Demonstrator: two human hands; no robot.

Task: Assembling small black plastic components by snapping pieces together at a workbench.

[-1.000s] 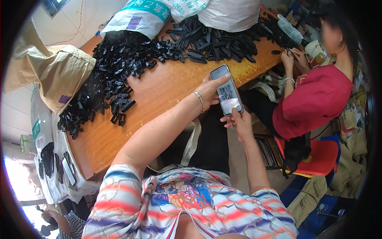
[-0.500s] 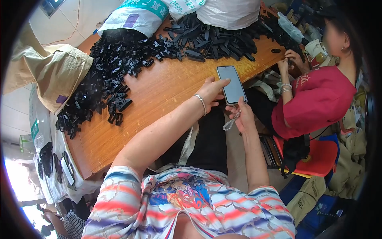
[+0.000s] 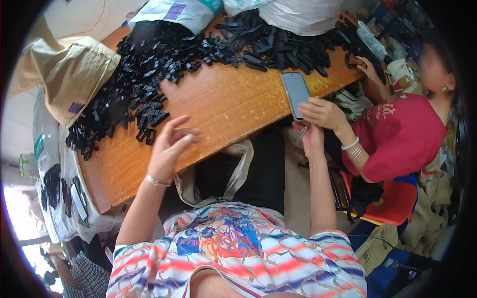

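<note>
From the head view I see white sacks (image 3: pixel 179 10) at the far end of the wooden table (image 3: pixel 223 107), spilling black plastic parts (image 3: pixel 149 64) across it; a tan sack (image 3: pixel 74 74) slumps at the left edge. My left hand (image 3: pixel 169 149) hovers over the table edge, fingers loosely spread, holding nothing. Half a second ago it gripped the phone (image 3: pixel 295 94); now a co-worker's hand (image 3: pixel 323 113) holds it from the right. My right hand (image 3: pixel 312 140) sits just below, its fingers hidden, so I cannot tell their state
</note>
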